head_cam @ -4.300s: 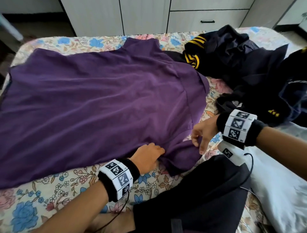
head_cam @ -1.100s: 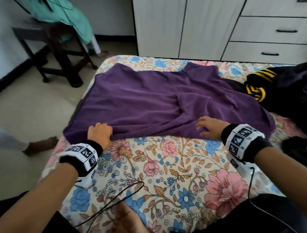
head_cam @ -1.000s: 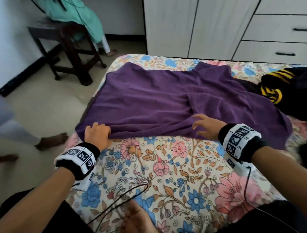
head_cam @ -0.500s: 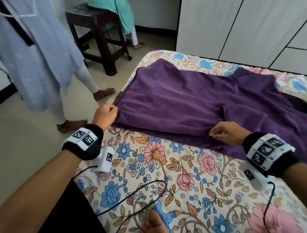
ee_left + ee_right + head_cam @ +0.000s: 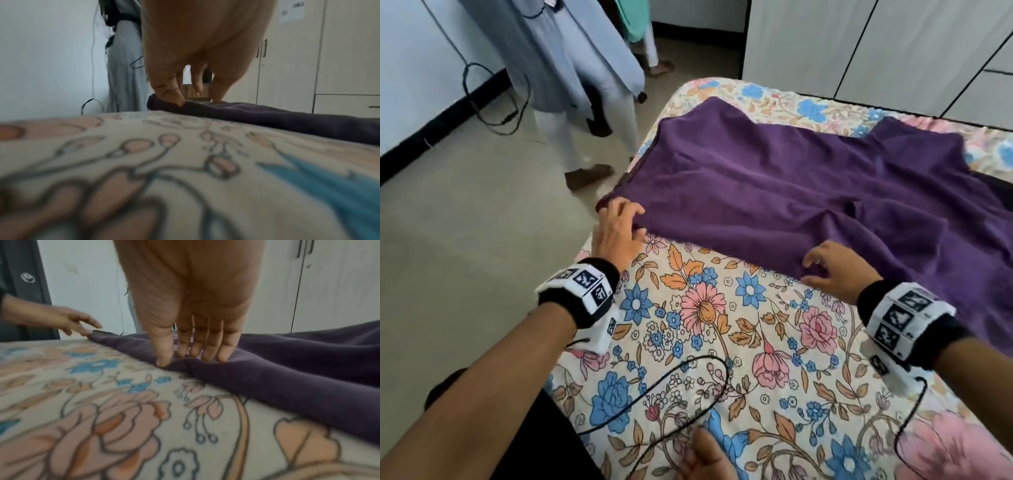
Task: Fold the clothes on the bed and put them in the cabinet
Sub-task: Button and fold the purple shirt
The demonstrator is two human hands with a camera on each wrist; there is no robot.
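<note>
A purple garment (image 5: 791,192) lies spread flat across the floral bed (image 5: 688,325). My left hand (image 5: 619,222) rests with loosely spread fingers on its near left corner at the bed's edge; the left wrist view shows the fingertips (image 5: 170,97) touching the fabric (image 5: 267,116). My right hand (image 5: 822,267) lies on the near hem further right. In the right wrist view its straight fingers (image 5: 191,358) press the purple cloth (image 5: 287,369) down, and the left hand (image 5: 82,327) shows at the far corner. Neither hand holds anything.
White cabinet doors and drawers (image 5: 859,51) stand behind the bed. A person in pale clothes (image 5: 571,68) stands on the floor close to the bed's left side. A black cable (image 5: 654,394) loops over the sheet near me. A dark garment (image 5: 996,181) peeks in at the right.
My left hand has loosened from a closed grip on the corner to spread fingers. The right hand's fingers have straightened on the hem. The view swung left, and a standing person came closer.
</note>
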